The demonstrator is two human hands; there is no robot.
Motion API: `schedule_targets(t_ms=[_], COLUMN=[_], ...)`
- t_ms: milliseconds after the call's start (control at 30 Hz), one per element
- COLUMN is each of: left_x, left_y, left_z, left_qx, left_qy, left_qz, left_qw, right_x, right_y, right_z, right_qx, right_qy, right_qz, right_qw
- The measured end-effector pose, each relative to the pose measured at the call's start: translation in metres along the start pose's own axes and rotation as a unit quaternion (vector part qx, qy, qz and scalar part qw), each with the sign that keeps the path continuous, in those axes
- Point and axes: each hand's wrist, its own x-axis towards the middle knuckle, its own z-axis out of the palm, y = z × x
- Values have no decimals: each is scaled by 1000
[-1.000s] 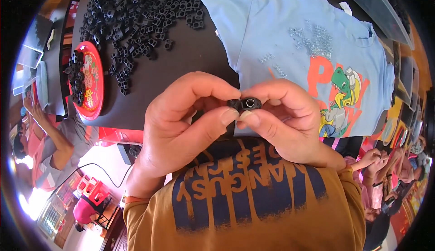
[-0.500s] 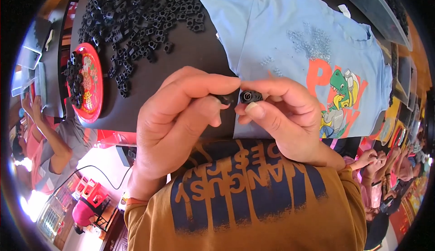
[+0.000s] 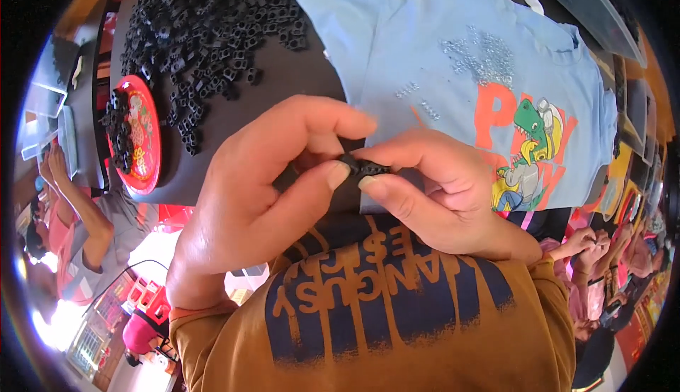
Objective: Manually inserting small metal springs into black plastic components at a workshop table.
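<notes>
In front of my chest my two hands meet over small black plastic parts. My right hand (image 3: pixel 439 186) pinches one black part (image 3: pixel 373 169) between thumb and forefinger. My left hand (image 3: pixel 276 172) is closed at the thumb on another small black piece (image 3: pixel 348 162), which touches the first; its forefinger is lifted and arched above. How the two pieces fit together is hidden by my fingertips. Beyond the hands, a light blue T-shirt (image 3: pixel 397 45) with a dinosaur print lies spread on the dark table (image 3: pixel 283 73). Small shiny metal pieces (image 3: pixel 482 55) are scattered on the shirt.
A large heap of black plastic parts (image 3: pixel 205 24) covers the far left of the table. Left of it, a red patterned plate (image 3: pixel 146 140) holds more black parts. A clear plastic bin (image 3: pixel 588 2) stands far right. Other people's hands (image 3: pixel 588 243) are at work on both sides.
My hands have brought the two black pieces together, and the right one's piece has turned so its round opening no longer faces me. My left forefinger has lifted off.
</notes>
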Motion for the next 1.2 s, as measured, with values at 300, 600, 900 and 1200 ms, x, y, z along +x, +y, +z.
schedule_targets(t_ms=[300, 600, 900, 1200], left_x=[-4, -8, -19, -24], left_y=[-8, -11, -17, -25], left_z=[1, 8, 41, 64], left_qx=[228, 82, 375, 404], left_qy=[20, 104, 206, 229], left_qz=[142, -15, 190, 196], left_qw=[963, 991, 884, 863], right_x=[-2, -9, -16, -25], right_y=[8, 10, 8, 12], right_z=[1, -1, -7, -9], right_qx=[-104, -143, -73, -93], right_qy=[11, 72, 110, 91], right_qz=[-103, -158, -195, -186], right_qw=[989, 974, 972, 974])
